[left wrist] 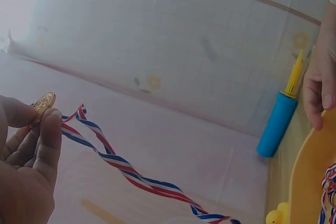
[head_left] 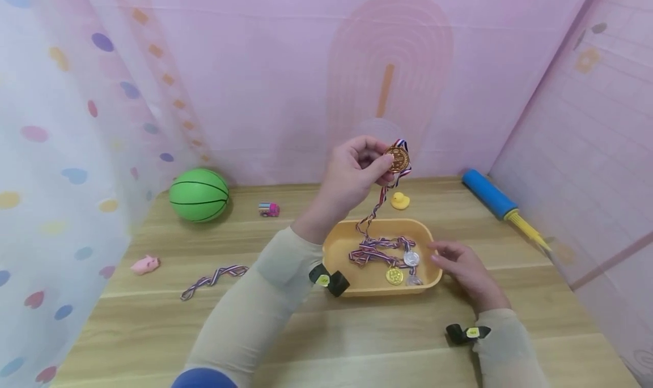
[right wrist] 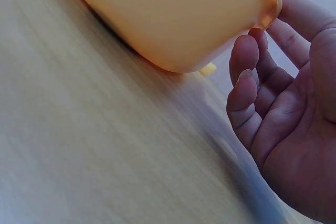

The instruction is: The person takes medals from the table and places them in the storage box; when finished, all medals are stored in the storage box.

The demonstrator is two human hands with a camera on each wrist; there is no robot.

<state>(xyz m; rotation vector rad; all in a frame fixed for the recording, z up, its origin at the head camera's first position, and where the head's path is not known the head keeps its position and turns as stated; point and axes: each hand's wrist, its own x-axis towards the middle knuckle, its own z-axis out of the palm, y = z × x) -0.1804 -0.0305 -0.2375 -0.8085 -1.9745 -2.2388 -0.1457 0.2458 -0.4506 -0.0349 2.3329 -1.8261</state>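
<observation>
My left hand (head_left: 352, 170) pinches a gold-coloured medal (head_left: 398, 159) between thumb and fingers, raised above the table. From it a twisted red, white and blue ribbon (left wrist: 152, 184) trails down to the yellow basin (head_left: 352, 290). Inside the basin lie tangled ribbons (head_left: 369, 253), a silver medal (head_left: 411, 258), a gold medal (head_left: 394, 275) and another silver one (head_left: 414, 281) by the near wall. My right hand (head_left: 466, 272) holds the basin's right rim, thumb at the edge; the right wrist view shows its other fingers (right wrist: 244, 51) loosely bent outside the wall.
Behind the basin sits a yellow rubber duck (head_left: 400, 201). A blue and yellow hand pump (head_left: 492, 195) lies at the right. Leftward are a green ball (head_left: 199, 195), a small toy truck (head_left: 268, 209), a pink toy pig (head_left: 145, 264) and a loose ribbon (head_left: 214, 280).
</observation>
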